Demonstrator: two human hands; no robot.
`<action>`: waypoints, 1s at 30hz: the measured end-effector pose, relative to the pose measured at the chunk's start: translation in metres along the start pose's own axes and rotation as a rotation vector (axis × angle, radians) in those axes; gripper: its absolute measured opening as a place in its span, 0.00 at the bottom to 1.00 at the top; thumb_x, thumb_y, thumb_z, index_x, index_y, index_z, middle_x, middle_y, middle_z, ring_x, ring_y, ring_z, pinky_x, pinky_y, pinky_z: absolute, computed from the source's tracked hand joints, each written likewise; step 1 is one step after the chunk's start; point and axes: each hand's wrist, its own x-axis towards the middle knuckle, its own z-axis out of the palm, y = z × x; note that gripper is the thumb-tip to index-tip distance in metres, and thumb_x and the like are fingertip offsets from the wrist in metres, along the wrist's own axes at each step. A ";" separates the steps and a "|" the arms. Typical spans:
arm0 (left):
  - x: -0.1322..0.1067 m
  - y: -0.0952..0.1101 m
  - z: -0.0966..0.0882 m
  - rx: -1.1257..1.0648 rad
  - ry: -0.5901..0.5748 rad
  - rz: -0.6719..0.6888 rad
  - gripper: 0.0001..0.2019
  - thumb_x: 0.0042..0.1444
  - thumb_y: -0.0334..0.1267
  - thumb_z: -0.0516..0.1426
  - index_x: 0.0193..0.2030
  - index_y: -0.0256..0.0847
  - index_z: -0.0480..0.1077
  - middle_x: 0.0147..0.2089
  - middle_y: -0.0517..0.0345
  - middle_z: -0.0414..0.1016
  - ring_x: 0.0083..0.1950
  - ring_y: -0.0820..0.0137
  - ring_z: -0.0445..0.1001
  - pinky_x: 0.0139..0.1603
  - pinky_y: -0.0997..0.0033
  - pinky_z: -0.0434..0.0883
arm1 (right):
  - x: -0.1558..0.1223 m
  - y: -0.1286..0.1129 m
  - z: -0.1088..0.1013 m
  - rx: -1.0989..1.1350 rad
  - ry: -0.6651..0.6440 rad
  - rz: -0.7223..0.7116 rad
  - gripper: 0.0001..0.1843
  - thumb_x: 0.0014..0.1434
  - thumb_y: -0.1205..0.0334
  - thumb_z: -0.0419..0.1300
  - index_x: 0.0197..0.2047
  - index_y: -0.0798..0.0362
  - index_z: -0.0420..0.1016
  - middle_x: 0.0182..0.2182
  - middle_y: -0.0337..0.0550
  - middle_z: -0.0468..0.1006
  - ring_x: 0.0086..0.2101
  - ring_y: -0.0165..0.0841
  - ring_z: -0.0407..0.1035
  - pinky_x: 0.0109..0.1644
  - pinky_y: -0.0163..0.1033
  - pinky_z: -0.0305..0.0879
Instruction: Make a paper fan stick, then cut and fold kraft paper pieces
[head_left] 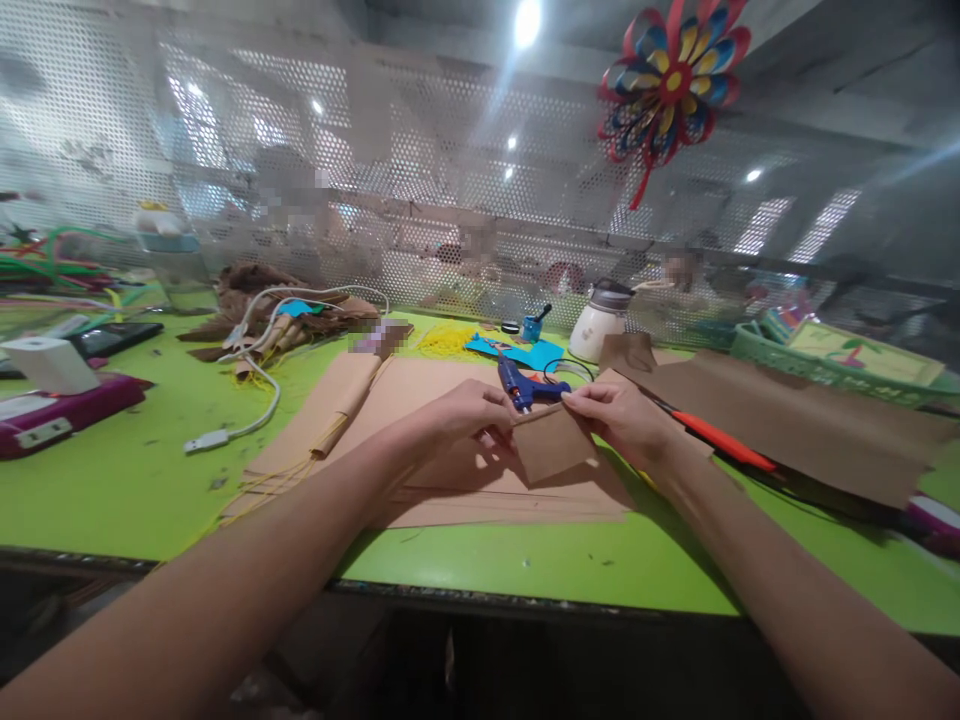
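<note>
A small piece of brown kraft paper [556, 450] hangs between my two hands, its upper edge looking folded or rolled. My left hand [480, 412] pinches its left corner, and my right hand [619, 412] pinches the upper right corner between thumb and finger. Just beyond the paper lies a blue glue gun [529, 385], apart from my fingers. Large sheets of brown paper [442, 505] are spread flat beneath my hands. On their left side rests a rolled paper tube [349, 405] with yellow string [281, 475] trailing from its lower end.
A white USB cable [274, 400] and purple power strip [75, 412] are on the left. Blue paper [517, 352], a small paint jar [532, 328] and a white jug [598, 322] stand behind. Orange-handled scissors [724, 440], more brown paper [810, 410] and a green basket [825, 372] occupy the right.
</note>
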 end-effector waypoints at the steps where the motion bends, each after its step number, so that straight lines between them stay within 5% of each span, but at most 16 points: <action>1: 0.000 0.000 0.000 -0.023 -0.006 0.002 0.07 0.40 0.32 0.54 0.28 0.32 0.70 0.24 0.53 0.73 0.24 0.71 0.71 0.28 0.72 0.66 | 0.000 0.000 0.001 0.005 0.003 0.000 0.16 0.44 0.53 0.69 0.23 0.57 0.73 0.18 0.35 0.67 0.22 0.24 0.57 0.27 0.33 0.52; 5: 0.002 -0.003 0.002 -0.067 -0.010 0.037 0.13 0.48 0.43 0.54 0.29 0.32 0.71 0.25 0.54 0.71 0.25 0.72 0.68 0.29 0.71 0.65 | -0.003 -0.001 0.009 0.053 0.007 0.017 0.16 0.43 0.53 0.69 0.23 0.57 0.72 0.20 0.36 0.69 0.22 0.25 0.60 0.27 0.33 0.54; 9: 0.005 -0.008 0.005 0.103 0.010 0.163 0.18 0.47 0.49 0.58 0.20 0.34 0.66 0.19 0.62 0.64 0.22 0.77 0.60 0.25 0.75 0.57 | -0.008 -0.004 0.017 0.083 -0.013 0.030 0.14 0.43 0.54 0.69 0.23 0.56 0.73 0.21 0.36 0.71 0.24 0.26 0.62 0.29 0.34 0.57; 14: 0.009 -0.012 0.008 0.180 0.038 0.216 0.18 0.50 0.48 0.56 0.19 0.35 0.65 0.18 0.63 0.63 0.21 0.77 0.59 0.25 0.75 0.55 | -0.013 -0.007 0.021 -0.113 -0.110 -0.042 0.15 0.50 0.52 0.65 0.26 0.56 0.74 0.17 0.35 0.67 0.20 0.25 0.59 0.26 0.34 0.54; 18: 0.007 -0.009 0.008 0.185 -0.002 0.228 0.16 0.51 0.45 0.56 0.20 0.35 0.66 0.18 0.63 0.65 0.22 0.77 0.62 0.27 0.75 0.58 | -0.014 -0.006 0.022 -0.198 -0.048 -0.071 0.14 0.47 0.52 0.66 0.26 0.56 0.76 0.19 0.37 0.70 0.21 0.26 0.59 0.26 0.35 0.54; 30: 0.002 -0.001 -0.012 0.103 -0.046 0.112 0.09 0.47 0.38 0.61 0.23 0.34 0.70 0.21 0.60 0.71 0.25 0.74 0.70 0.30 0.74 0.65 | -0.006 -0.002 0.007 -0.013 -0.040 -0.039 0.10 0.43 0.56 0.69 0.24 0.55 0.79 0.19 0.38 0.71 0.23 0.27 0.60 0.28 0.36 0.55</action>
